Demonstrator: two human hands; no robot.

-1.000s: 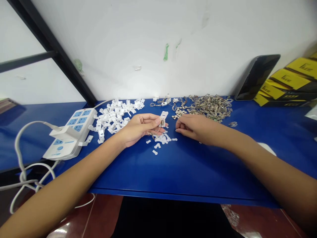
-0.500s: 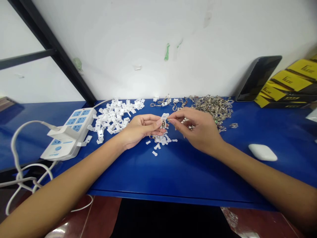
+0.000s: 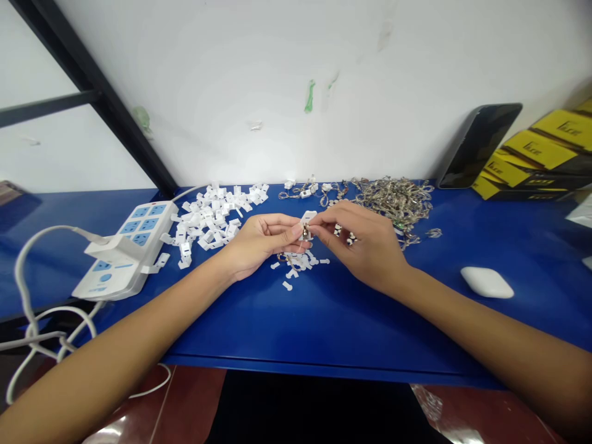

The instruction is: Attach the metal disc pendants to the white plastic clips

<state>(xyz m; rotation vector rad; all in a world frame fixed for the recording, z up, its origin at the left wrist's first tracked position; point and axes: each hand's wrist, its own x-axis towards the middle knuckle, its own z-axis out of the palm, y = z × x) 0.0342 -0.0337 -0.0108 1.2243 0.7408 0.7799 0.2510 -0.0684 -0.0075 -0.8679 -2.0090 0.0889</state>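
Observation:
Between thumb and fingers, my left hand pinches a small white plastic case with its flap up and metallic parts inside. My right hand is closed in a pinch at the case's right side, its fingertips over the metallic parts; whether it holds a tiny piece there I cannot make out. Below the hands lie several small flat white pieces. A heap of open white plastic cases spreads to the left. Behind my right hand is a tangled pile of wired metallic parts.
A white power strip with a plugged-in charger and looped cable stands at left. A phone leans on the wall beside yellow-black boxes. One white earbud-type case lies right on the blue table.
My right hand has moved slightly left, bringing its fingertips onto the case's metallic parts. My left hand keeps its pinch on the case. The view has shifted a little.

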